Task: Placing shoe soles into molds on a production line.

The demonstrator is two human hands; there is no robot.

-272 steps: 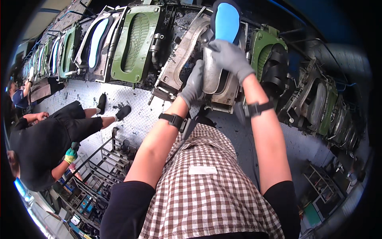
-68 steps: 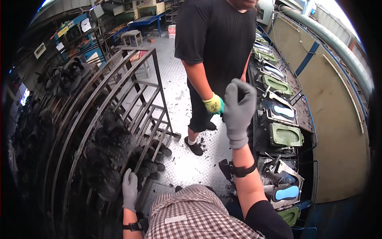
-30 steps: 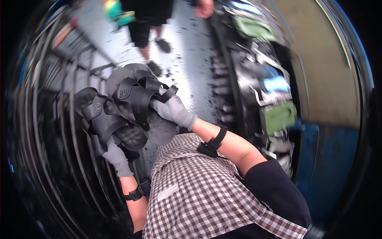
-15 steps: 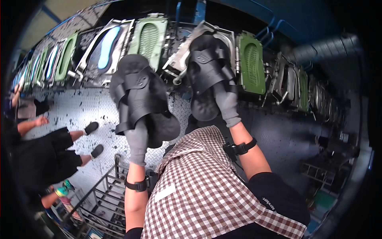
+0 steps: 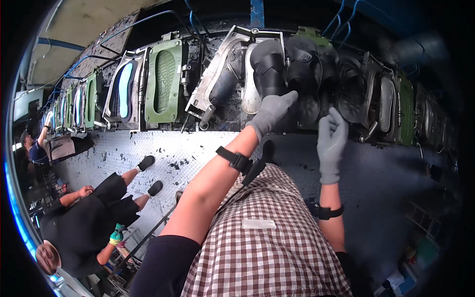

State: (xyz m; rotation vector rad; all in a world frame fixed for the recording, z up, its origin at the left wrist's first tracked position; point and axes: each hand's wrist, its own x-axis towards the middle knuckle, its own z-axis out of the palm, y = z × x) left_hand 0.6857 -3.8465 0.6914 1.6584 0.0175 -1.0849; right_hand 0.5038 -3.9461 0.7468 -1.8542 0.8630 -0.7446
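My left hand [image 5: 272, 114] at near end of leftmost black sandal [image 5: 268, 62]; adjacent sandal row [image 5: 303, 69] blocks straight reach right. My right hand [image 5: 333, 143], empty, has open air over metal floor [image 5: 208, 151] between bench [image 5: 231, 116] and my apron [image 5: 262, 247]. Silver mould frame [image 5: 212, 74] obstructs my left side; blue post [image 5: 257, 14] stands behind bench.

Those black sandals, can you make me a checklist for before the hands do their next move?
1. Left hand and right hand both gloved: ok.
2. Left hand at a black sandal: ok.
3. Left hand's grip firm: cannot tell.
4. Right hand free of any sandal: ok, looks empty.
5. Green mould uncovered: not ok, other sandals hide most of it.
6. Co-worker's gloved hand away from the sandals: ok.
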